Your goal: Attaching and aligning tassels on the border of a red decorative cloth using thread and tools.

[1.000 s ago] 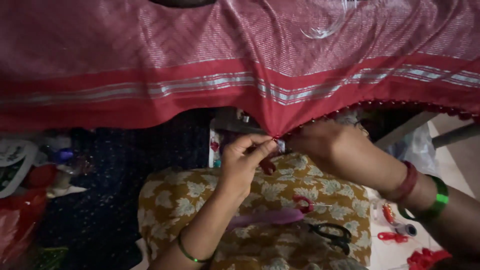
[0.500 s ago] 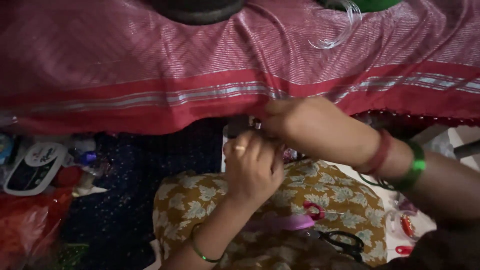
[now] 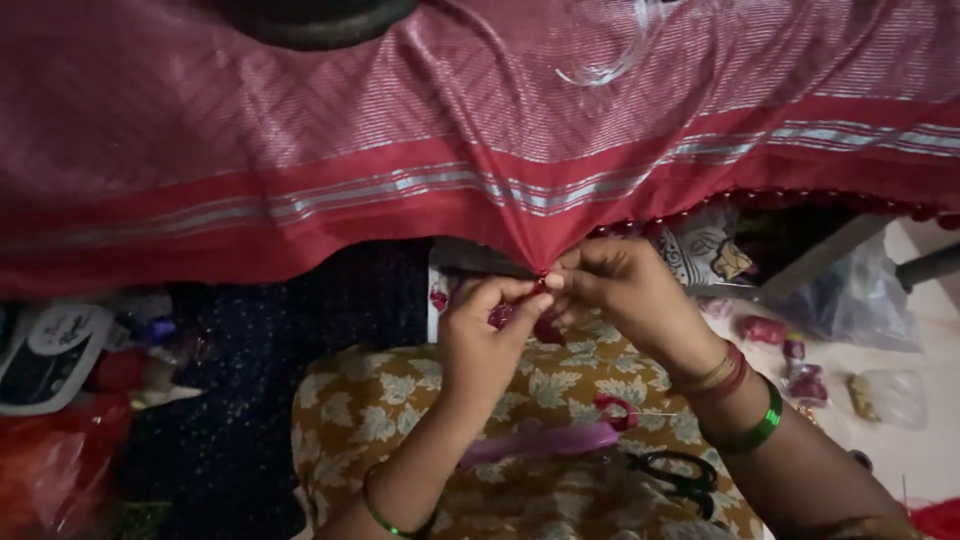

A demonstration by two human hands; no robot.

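Note:
A wide red cloth (image 3: pixel 400 140) with silver stripes and a beaded lower edge spreads across the upper part of the head view. My left hand (image 3: pixel 485 345) and my right hand (image 3: pixel 625 290) meet at its hem, near the middle. Both pinch the hem's edge between thumb and fingers, along with a small dark red tassel or bead (image 3: pixel 545 325) hanging there. Below the hands lies a yellow floral cushion (image 3: pixel 380 420).
Black-handled scissors (image 3: pixel 680 475) and a pink strip with a red ring (image 3: pixel 560 440) lie on the cushion. Small red beads and clear plastic bags (image 3: pixel 860 300) sit on the pale floor at right. A white and black device (image 3: pixel 50 350) and red plastic (image 3: pixel 45 470) are at left.
My hands have come together at the hem; the right hand moved left and the left hand rose to meet it. The view shifted slightly.

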